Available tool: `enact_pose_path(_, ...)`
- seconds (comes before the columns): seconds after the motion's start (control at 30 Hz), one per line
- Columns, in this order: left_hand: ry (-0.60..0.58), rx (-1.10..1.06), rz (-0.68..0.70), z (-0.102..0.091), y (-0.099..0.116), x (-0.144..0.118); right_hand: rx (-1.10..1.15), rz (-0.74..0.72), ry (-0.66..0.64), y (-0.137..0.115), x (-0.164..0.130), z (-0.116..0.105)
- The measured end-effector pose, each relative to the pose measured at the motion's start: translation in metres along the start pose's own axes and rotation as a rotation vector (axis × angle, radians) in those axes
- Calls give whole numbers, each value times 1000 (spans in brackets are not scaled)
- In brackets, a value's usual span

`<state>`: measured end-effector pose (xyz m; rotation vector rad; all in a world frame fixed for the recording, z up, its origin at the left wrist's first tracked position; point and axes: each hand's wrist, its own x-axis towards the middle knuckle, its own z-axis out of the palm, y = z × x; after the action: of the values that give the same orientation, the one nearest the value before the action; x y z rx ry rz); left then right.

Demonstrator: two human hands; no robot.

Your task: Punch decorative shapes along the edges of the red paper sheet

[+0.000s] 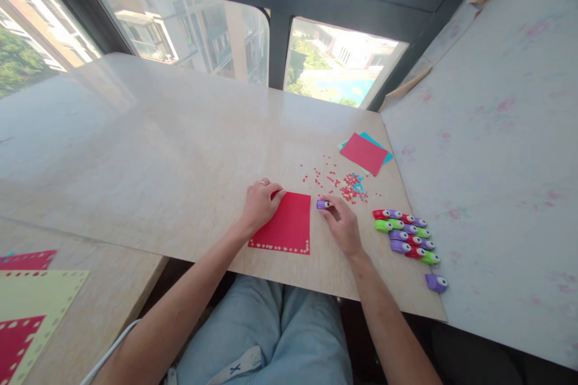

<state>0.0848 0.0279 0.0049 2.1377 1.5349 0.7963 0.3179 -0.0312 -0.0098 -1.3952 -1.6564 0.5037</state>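
Observation:
A red sheet of paper (289, 222) lies flat on the marble-look counter, with small shapes punched along its near edge and up the lower right side. My left hand (264, 201) pinches the sheet's far left corner between thumb and fingers; a ring shows on one finger. Just right of the sheet, my right hand (342, 222) grips a small purple craft punch (323, 204), which stands apart from the paper's edge. Beyond that hand lies a scatter of red, blue and pale punched-out bits (354, 187).
Several red, green and purple punches (409, 234) stand in rows at right, one purple punch (436, 283) apart near the wall. A stack of coloured sheets (365, 153) lies farther back. Punched red and yellow sheets (43, 295) rest on the lower left surface. Windows border the counter's far side.

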Motion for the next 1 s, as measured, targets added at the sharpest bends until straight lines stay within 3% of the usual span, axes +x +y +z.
enact_pose_path(0.17,-46,-129,55,-1,-10,13,-96,-83,-7,-2,4,2)
enact_pose_path(0.6,-105,-194,174,4,-19,21,-160,-95,18,3,19,6)
enact_pose_path(1.0,-119,-169,169,2,-17,20,-157,-122,25,4,19,5)
